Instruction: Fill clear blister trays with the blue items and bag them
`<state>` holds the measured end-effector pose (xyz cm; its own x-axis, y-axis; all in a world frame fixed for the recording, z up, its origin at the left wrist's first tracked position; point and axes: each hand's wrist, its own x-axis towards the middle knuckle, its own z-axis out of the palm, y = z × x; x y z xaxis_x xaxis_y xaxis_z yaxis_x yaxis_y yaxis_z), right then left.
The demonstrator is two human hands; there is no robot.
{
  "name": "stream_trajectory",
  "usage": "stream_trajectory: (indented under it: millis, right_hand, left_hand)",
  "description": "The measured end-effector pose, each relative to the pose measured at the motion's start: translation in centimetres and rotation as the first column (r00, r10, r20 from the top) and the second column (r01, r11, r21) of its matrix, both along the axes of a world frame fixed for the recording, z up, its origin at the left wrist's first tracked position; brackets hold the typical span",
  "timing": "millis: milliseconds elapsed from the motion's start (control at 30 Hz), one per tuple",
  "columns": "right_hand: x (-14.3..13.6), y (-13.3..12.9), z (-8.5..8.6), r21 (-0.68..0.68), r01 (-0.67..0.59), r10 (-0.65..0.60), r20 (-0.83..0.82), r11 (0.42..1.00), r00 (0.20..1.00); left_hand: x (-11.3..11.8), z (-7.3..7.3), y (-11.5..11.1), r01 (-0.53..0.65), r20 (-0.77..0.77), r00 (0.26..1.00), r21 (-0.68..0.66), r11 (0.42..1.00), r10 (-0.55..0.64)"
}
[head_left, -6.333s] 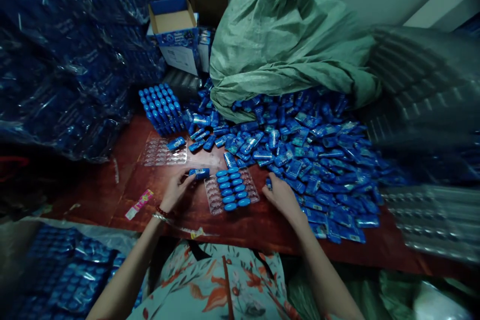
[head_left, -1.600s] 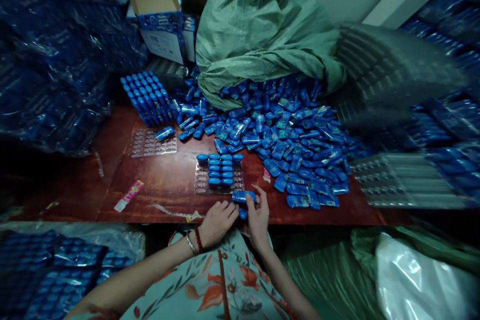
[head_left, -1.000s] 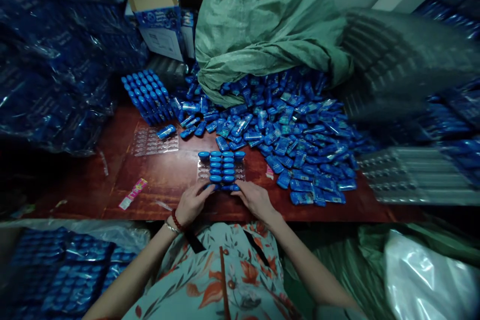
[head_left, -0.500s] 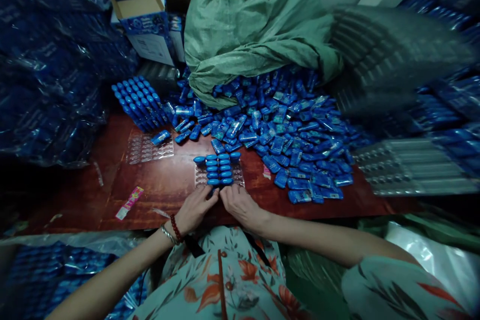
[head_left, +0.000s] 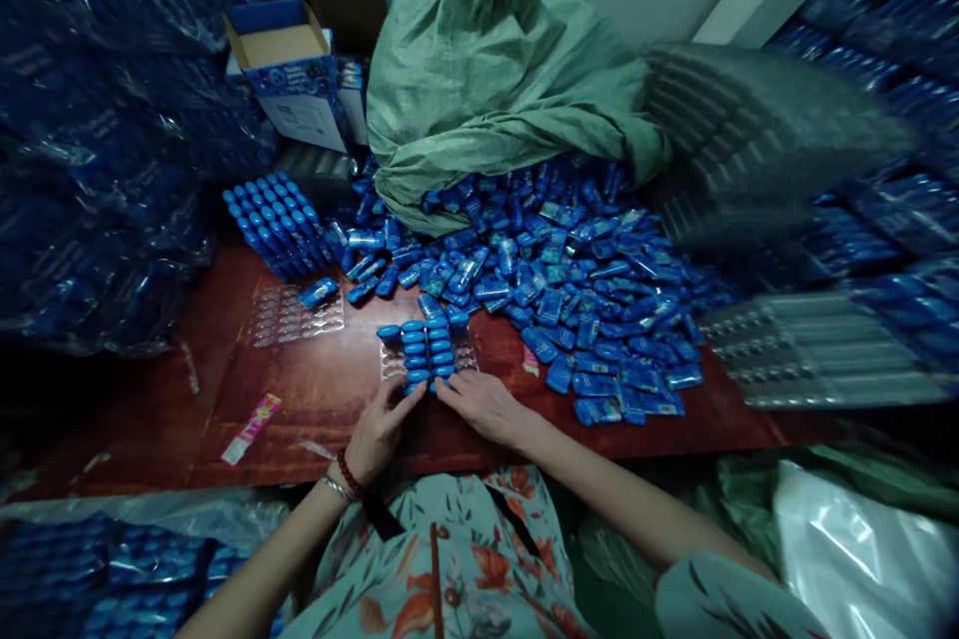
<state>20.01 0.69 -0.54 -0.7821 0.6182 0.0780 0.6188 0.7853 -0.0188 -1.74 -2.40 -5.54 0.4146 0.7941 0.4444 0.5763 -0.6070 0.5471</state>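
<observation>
In the head view, a clear plastic tray [head_left: 466, 353] lies on the table in front of me. Two columns of small blue bottles [head_left: 415, 349] stand in its middle, and single ones sit at its far corners. My left hand [head_left: 379, 431] is at the tray's near edge, thumb and fingers closed on a blue bottle in the nearest row. Beside it, my right hand [head_left: 485, 406] has its fingers bent around the neighbouring bottle in that row. The fingers partly cover both bottles.
A large heap of loose blue bottles [head_left: 554, 290] spills from a green sack [head_left: 494, 70]. At left are a packed block of bottles [head_left: 274, 220], another clear tray [head_left: 285, 319] and a pink-yellow strip [head_left: 251, 429]. Stacked trays [head_left: 794, 349] stand right; an open box [head_left: 289, 70] stands behind.
Another pair of blue bottles now shows at the near end of the columns, under my fingertips. The view has tilted slightly, so the table sits lower. Both hands stay at the tray's near edge.
</observation>
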Motion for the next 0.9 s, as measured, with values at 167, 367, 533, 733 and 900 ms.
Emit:
stream_trajectory:
  millis: [167,367,533,733,900]
  right_hand:
    - [-0.1,-0.3,-0.8,-0.023,0.093,-0.096,-0.120,0.995,0.988]
    - [-0.5,-2.5,-2.7,-0.023,0.244,-0.234,-0.381,0.970,0.894]
    - [3.1,-3.2,-3.5,-0.060,0.585,-0.494,-0.610,0.809,0.620]
    - [8.6,-0.2,-2.5,0.103,0.885,-0.875,-0.136,0.453,0.464]
    - [8.9,1.4,-2.2,0.114,0.844,-0.851,0.050,0.524,0.522]
  left_hand:
    - [0.1,-1.0,0.8,0.009,0.006,1.000,0.011,1.000,-0.009]
    - [0.1,-1.5,0.9,-0.054,-0.031,0.998,0.120,0.991,0.058]
    - [-0.7,-0.3,1.4,-0.132,-0.020,0.990,0.206,0.970,0.139]
    - [-2.0,3.1,11.7,-0.383,-0.058,0.922,-0.007,0.924,0.382]
    - [-0.6,3.7,18.9,-0.418,-0.526,0.791,-0.090,0.904,0.313]
